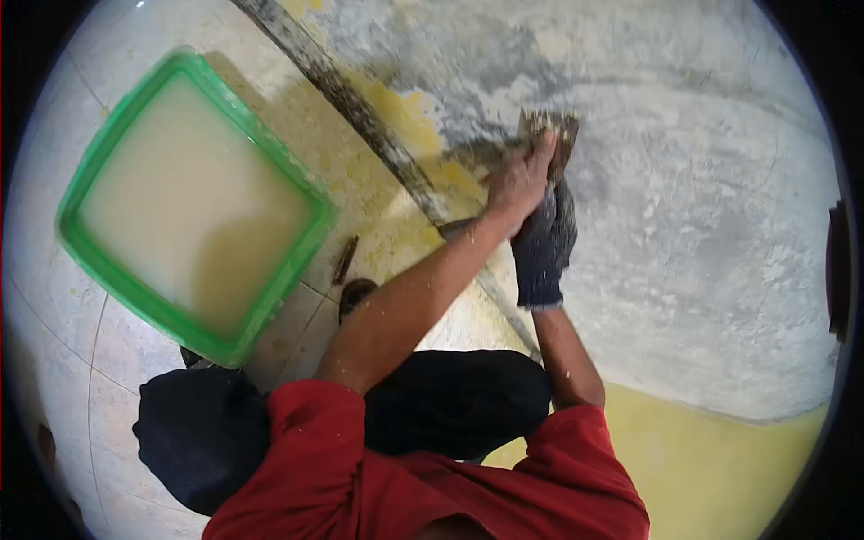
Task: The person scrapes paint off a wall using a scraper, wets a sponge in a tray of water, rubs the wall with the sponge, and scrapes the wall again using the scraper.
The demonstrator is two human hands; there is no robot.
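My right hand point(544, 238), in a dark knit glove, is closed around the lower end of a scraper whose handle it hides. The scraper's wide, flat blade point(562, 144) lies against the grey, patchy wall point(684, 207), with whitish flakes along its far edge. My bare left hand point(520, 187) is closed on the scraper just beside the glove, its fingers stretched over the blade and pressing on it. Pale specks dot the left forearm. Left of the blade, yellow paint point(405, 121) shows in patches along the wall's edge.
A green tub point(79, 184) of cloudy, whitish liquid stands on the tiled floor point(67, 315) at left. A small dark stick-like piece point(345, 261) lies near my shoe point(356, 295). A dark, worn strip point(346, 103) runs between floor and wall. Yellow paint covers the wall at lower right.
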